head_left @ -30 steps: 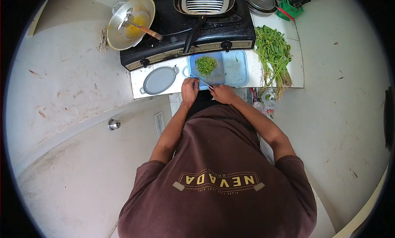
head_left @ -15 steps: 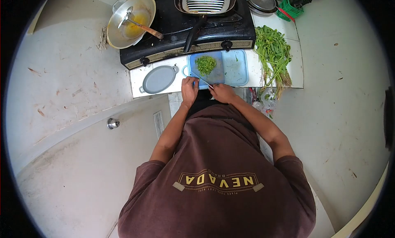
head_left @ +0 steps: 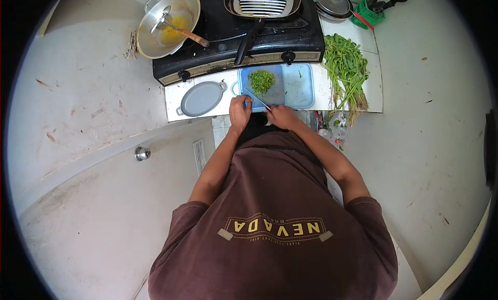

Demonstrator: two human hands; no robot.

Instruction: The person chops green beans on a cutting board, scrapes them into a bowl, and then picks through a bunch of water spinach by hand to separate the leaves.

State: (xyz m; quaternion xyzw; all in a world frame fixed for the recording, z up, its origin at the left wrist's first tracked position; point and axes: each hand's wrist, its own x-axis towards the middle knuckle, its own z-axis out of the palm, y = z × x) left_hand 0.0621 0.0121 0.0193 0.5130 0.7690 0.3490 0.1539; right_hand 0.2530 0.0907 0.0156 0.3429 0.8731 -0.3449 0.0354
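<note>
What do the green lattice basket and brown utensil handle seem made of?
The green lattice basket looks like plastic, slightly glossy, given its bright, even colour and openwork walls. The brown utensil handle is probably wood, from its warm brown tone; any grain is too small to see.

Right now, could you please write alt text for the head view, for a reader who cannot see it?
A person's right hand holds a knife over a blue board, the left hand near the blade, chopped greens beyond. Behind is a black stove with a wok and ridged pan; leafy stalks lie right of the board.
</note>
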